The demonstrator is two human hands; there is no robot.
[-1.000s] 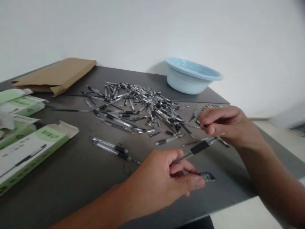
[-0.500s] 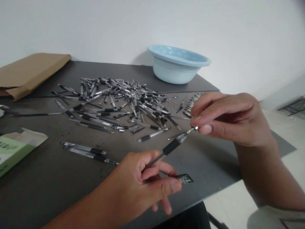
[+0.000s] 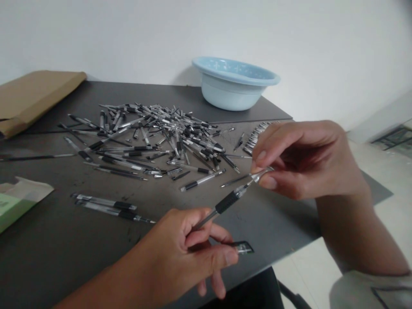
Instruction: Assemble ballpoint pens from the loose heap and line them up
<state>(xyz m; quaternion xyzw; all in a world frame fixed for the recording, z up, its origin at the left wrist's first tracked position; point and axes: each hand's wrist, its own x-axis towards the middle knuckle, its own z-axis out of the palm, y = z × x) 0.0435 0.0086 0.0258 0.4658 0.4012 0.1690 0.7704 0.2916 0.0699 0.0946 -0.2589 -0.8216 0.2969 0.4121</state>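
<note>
My left hand (image 3: 196,244) is closed around a gel pen (image 3: 228,201) with a black rubber grip, its tip pointing up and to the right. Between the thumb and fingers of the same hand, a pen cap (image 3: 243,247) with a dark end sticks out. My right hand (image 3: 299,159) pinches a small clear and silvery cone-shaped piece (image 3: 259,174) at the pen's tip; whether the two touch I cannot tell. Two or so assembled pens (image 3: 106,206) lie on the table left of my left hand.
A large heap of pens and pen parts (image 3: 174,133) spreads over the grey table (image 3: 96,249). A light blue basin (image 3: 231,92) stands behind it. A brown paper envelope (image 3: 38,94) and a green box (image 3: 19,201) lie at the left. Small parts in a row (image 3: 255,135) sit beyond my right hand.
My right hand has turned slightly, and more of the small clear piece shows between its fingers at the pen tip. The left hand keeps its hold; the view has shifted a little.
</note>
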